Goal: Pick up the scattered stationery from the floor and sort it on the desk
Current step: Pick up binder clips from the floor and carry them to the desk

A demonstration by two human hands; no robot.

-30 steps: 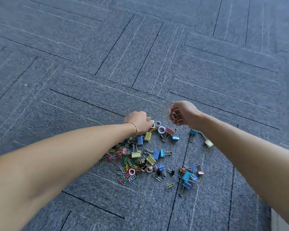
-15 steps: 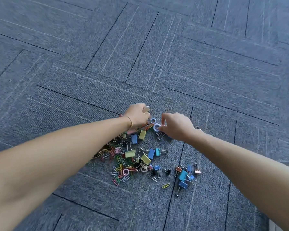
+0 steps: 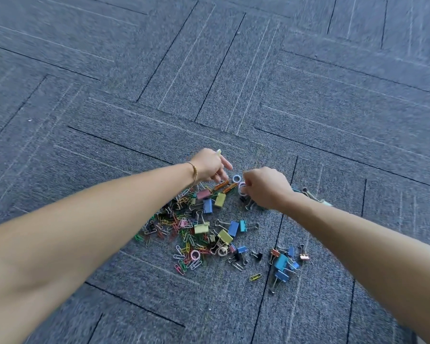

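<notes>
Both hands have dropped back onto the far edge of the stationery pile on the carpet floor, so gathering is barely begun. From the head view, the right hand, a second ago raised, now pinches a white ring. The left hand, fingers loosely extended, touches an orange clip.

Head view, downward (floor near)

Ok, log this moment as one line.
stage: floor pickup | left hand: over orange clips | right hand: pinching white ring | desk: unseen
</notes>
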